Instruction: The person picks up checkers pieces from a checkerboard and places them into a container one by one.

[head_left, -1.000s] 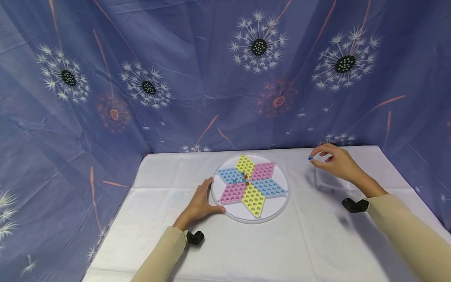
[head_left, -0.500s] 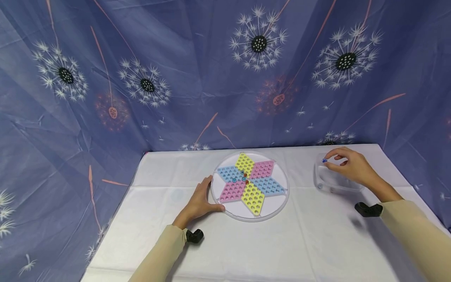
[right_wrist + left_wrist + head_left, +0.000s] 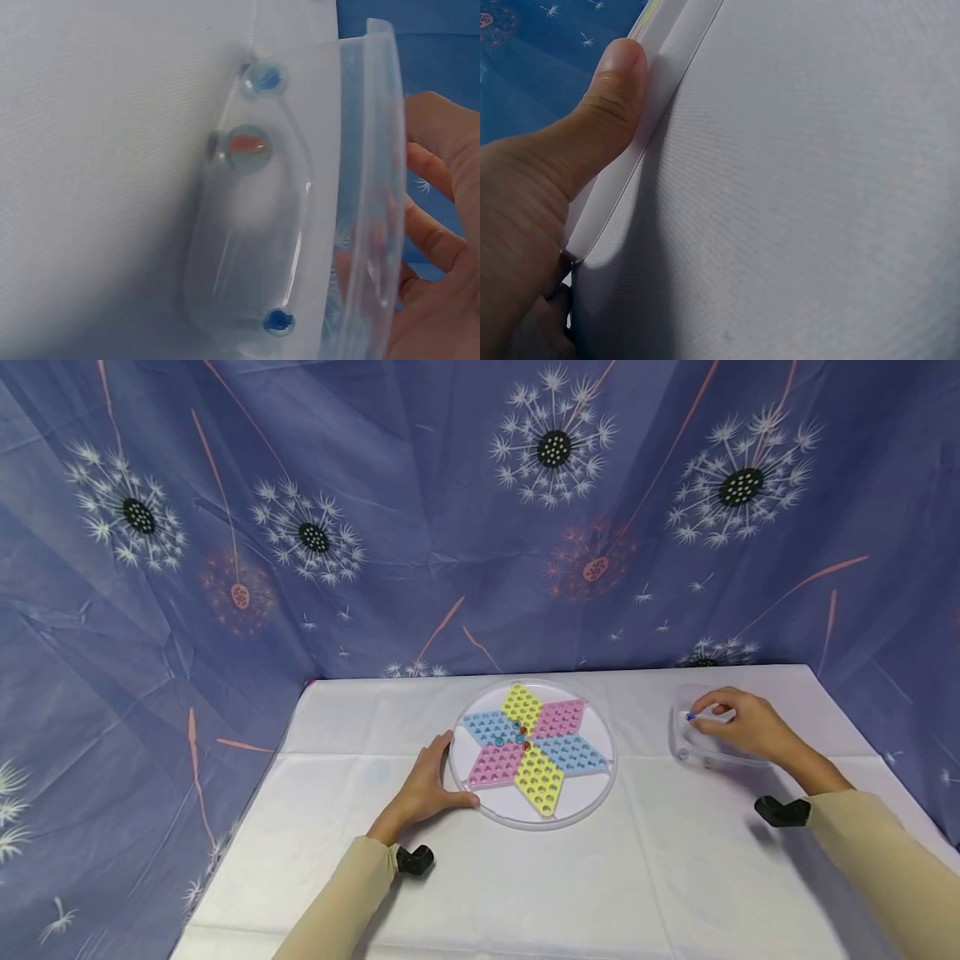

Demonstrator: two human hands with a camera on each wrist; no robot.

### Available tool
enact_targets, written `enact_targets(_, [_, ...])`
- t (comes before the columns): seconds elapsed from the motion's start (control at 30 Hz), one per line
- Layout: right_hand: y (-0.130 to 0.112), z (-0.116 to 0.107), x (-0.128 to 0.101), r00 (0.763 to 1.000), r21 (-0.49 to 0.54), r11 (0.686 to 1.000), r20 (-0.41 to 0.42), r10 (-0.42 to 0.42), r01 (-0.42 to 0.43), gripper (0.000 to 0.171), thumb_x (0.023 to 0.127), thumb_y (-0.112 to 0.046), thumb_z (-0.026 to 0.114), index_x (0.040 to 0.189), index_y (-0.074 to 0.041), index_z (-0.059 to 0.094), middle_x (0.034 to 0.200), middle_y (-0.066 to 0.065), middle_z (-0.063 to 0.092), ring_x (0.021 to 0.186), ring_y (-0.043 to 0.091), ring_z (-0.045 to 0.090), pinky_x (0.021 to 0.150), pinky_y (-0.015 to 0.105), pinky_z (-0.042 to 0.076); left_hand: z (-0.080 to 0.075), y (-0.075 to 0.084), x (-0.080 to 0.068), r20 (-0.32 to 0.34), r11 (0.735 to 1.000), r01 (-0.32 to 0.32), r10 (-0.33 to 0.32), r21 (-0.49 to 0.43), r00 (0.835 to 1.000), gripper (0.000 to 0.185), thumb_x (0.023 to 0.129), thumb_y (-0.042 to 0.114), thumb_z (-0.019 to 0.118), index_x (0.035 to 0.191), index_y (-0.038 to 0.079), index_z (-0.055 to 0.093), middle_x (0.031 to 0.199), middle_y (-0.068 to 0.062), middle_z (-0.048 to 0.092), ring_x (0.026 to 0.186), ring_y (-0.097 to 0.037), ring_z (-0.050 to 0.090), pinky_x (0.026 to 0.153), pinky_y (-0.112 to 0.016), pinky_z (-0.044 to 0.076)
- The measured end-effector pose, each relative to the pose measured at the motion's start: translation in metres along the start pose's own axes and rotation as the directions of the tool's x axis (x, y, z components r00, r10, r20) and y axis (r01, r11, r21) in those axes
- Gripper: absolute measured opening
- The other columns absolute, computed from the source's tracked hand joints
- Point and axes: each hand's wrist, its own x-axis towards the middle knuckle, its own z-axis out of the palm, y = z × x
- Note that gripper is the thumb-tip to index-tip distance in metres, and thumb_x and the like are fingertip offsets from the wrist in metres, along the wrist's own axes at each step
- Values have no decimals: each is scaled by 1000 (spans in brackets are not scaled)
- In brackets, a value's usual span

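Note:
A round white Chinese checkers board (image 3: 588, 802) with a star of yellow, pink and blue points lies on the table. Several marbles sit around its centre, among them a blue marble (image 3: 499, 742) and a red marble (image 3: 527, 746). My left hand (image 3: 423, 785) rests against the board's left rim, thumb and fingers spread along it; the left wrist view has the thumb on the edge. Over a clear plastic box (image 3: 723, 762), my right hand (image 3: 742, 724) pinches a blue marble (image 3: 690, 717) between thumb and fingertips. In the right wrist view, the box wall hides these fingertips.
Through the box, the right wrist view shows an orange-streaked marble (image 3: 248, 149) and blue marbles, one in the lower part (image 3: 279, 321). A white cloth (image 3: 562, 893) covers the table. A blue dandelion-print curtain (image 3: 420, 543) hangs behind and at the sides.
My right hand has moved right, from beside the box's left side to over it, then lowered with the blue marble still pinched. The left hand and the board have stayed put.

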Motion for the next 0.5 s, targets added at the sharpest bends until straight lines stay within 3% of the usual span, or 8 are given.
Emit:
enact_targets(0.17, [3, 5, -1, 999, -13, 1000, 34, 7, -7, 14, 93, -22, 78, 103, -13, 76, 123, 21, 65, 104, 43, 64, 76, 48, 56, 0, 1, 1, 2, 1000, -7, 7, 5, 1000, 129, 67, 40, 98, 163, 4, 20, 168, -15, 23, 157, -33, 12, 129, -46, 6])
enact_targets(0.5, [4, 7, -2, 998, -25, 999, 60, 21, -19, 15, 92, -22, 78, 104, -13, 76, 122, 20, 65, 106, 43, 63, 75, 46, 56, -1, 2, 1, -2, 1000, -10, 10, -6, 1000, 129, 66, 39, 98, 163, 3, 20, 168, -16, 23, 157, -33, 12, 129, -46, 5])
